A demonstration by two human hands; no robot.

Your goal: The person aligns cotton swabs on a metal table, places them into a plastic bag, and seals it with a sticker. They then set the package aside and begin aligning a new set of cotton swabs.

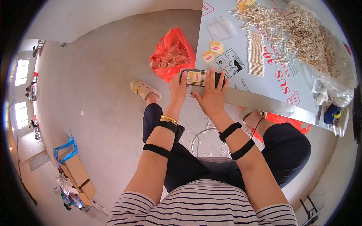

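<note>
A small pack of cotton swabs with a yellow-and-white card in it lies at the table's near left corner. My left hand grips its left end, thumb on top, the other fingers mostly hidden. Stretched fingers of my right hand lie flat over the pack's right end and a black flat piece, whose kind I cannot make out. Past the right hand are loose yellow cards and clear plastic bags. A neat row of cotton swabs lies to their right.
A large heap of loose cotton swabs in clear plastic covers the table's far right. A tape dispenser sits at the right edge. On the floor left of the table, a red bag holds several small packs. Cardboard boxes stand at lower left.
</note>
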